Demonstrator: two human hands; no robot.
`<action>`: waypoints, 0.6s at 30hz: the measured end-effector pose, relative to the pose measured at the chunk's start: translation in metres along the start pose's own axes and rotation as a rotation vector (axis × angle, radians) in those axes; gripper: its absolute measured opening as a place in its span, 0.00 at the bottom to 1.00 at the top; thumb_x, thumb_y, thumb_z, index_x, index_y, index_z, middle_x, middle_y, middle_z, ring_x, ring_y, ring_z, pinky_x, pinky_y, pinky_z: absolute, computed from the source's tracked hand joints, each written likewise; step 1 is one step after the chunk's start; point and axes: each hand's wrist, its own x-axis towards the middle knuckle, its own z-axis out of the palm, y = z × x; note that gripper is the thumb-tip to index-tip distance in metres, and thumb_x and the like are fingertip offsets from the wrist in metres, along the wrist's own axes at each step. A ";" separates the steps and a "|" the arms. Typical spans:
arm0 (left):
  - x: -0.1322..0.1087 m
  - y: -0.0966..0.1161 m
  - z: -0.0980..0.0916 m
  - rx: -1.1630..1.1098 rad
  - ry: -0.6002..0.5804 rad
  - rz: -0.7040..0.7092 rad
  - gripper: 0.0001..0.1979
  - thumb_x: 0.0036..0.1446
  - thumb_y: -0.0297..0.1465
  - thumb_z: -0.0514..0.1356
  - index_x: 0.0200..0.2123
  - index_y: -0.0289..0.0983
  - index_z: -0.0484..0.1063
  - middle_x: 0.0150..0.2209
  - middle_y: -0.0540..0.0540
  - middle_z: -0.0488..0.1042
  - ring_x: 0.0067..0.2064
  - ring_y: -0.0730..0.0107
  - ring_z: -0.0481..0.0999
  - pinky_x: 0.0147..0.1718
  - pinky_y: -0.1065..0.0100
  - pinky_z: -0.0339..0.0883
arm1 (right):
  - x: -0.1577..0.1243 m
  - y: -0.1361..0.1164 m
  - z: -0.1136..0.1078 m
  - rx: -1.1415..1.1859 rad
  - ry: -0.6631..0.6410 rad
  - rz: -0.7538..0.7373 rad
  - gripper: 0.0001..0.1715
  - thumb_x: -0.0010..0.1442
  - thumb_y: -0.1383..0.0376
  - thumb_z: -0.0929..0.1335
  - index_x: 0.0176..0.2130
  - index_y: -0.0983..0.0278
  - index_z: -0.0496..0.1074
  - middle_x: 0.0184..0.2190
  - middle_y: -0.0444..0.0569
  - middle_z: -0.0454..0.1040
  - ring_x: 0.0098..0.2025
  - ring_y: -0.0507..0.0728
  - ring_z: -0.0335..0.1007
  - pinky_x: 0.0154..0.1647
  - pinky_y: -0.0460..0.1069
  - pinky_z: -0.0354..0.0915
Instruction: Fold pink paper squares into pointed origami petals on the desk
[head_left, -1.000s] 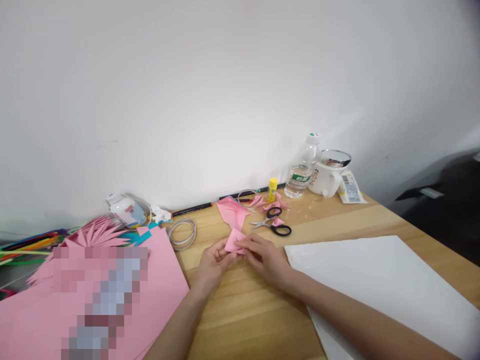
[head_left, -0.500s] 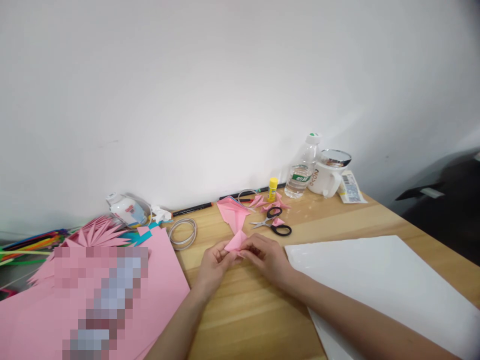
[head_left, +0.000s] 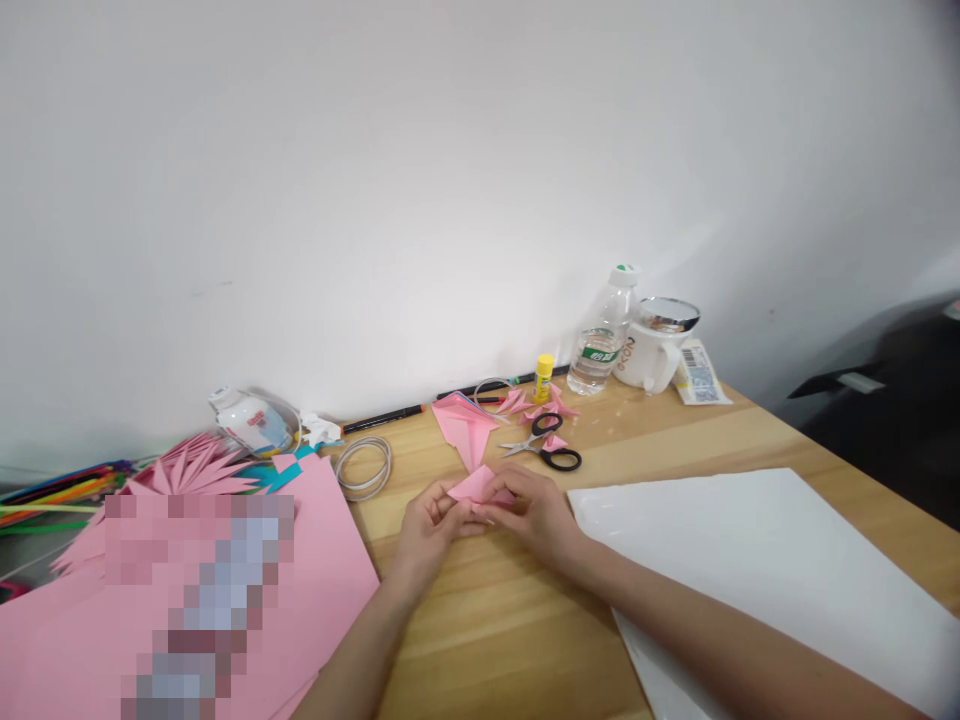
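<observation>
A small folded piece of pink paper (head_left: 472, 486) is pinched between both hands, just above the wooden table. My left hand (head_left: 433, 520) grips its left side with thumb and fingers. From the right, my right hand (head_left: 529, 505) closes over the other side and hides part of the folds. Right behind the hands lies a larger folded pink paper (head_left: 466, 430). Scissors (head_left: 547, 443) with black handles rest partly spread to the right of it, near small pink paper pieces (head_left: 551, 405). A yellow glue stick (head_left: 544, 378) stands upright among those pieces.
Pink sheets (head_left: 337, 590) and a fanned pink paper (head_left: 184, 470) cover the left. A white board (head_left: 750, 560) lies at the right. Along the wall are a water bottle (head_left: 598, 345), a mug (head_left: 652, 350), black markers (head_left: 384, 419), coiled wire (head_left: 364, 468) and a white bottle (head_left: 251, 420).
The pink paper in my hands has been turned and now lies flatter, reaching further under my right fingers. Both hands stay in nearly the same place.
</observation>
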 end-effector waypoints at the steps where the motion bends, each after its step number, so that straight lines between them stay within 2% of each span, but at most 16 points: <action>1: 0.000 0.000 0.000 0.003 0.006 0.002 0.15 0.46 0.33 0.63 0.38 0.32 0.69 0.32 0.41 0.78 0.34 0.62 0.77 0.34 0.65 0.70 | 0.000 -0.001 0.000 -0.002 0.005 -0.014 0.03 0.51 0.66 0.69 0.28 0.63 0.69 0.28 0.46 0.70 0.32 0.54 0.67 0.31 0.47 0.64; 2: 0.000 -0.001 -0.001 0.003 0.011 0.000 0.15 0.46 0.33 0.63 0.38 0.32 0.69 0.33 0.41 0.78 0.34 0.63 0.77 0.33 0.65 0.70 | 0.000 -0.002 -0.001 -0.007 0.000 -0.027 0.03 0.52 0.66 0.68 0.30 0.62 0.69 0.30 0.47 0.70 0.34 0.54 0.67 0.34 0.48 0.64; 4: 0.001 0.000 -0.001 -0.013 0.025 -0.006 0.17 0.45 0.32 0.64 0.40 0.33 0.68 0.32 0.42 0.78 0.32 0.63 0.77 0.32 0.64 0.71 | 0.000 -0.005 -0.002 -0.023 -0.029 -0.042 0.07 0.53 0.68 0.67 0.36 0.61 0.70 0.35 0.48 0.70 0.38 0.55 0.67 0.37 0.49 0.65; 7: 0.001 0.001 -0.001 -0.047 0.047 0.002 0.17 0.44 0.31 0.64 0.39 0.33 0.69 0.32 0.42 0.78 0.30 0.63 0.77 0.31 0.64 0.71 | 0.000 -0.009 -0.003 -0.028 -0.076 -0.042 0.12 0.54 0.68 0.66 0.41 0.59 0.70 0.36 0.49 0.71 0.38 0.54 0.68 0.38 0.48 0.65; 11: 0.002 0.002 0.000 -0.054 0.064 0.013 0.14 0.43 0.32 0.65 0.34 0.31 0.71 0.30 0.41 0.78 0.30 0.62 0.77 0.31 0.64 0.71 | 0.000 -0.007 -0.002 -0.007 -0.055 -0.012 0.05 0.53 0.68 0.67 0.33 0.62 0.71 0.31 0.47 0.71 0.33 0.53 0.68 0.33 0.46 0.64; 18: 0.000 0.000 0.000 -0.016 0.096 -0.001 0.11 0.45 0.34 0.64 0.31 0.32 0.71 0.27 0.43 0.78 0.28 0.64 0.77 0.31 0.65 0.71 | -0.001 -0.003 0.000 -0.006 -0.058 0.073 0.03 0.51 0.68 0.68 0.31 0.63 0.72 0.27 0.46 0.70 0.29 0.52 0.67 0.27 0.44 0.62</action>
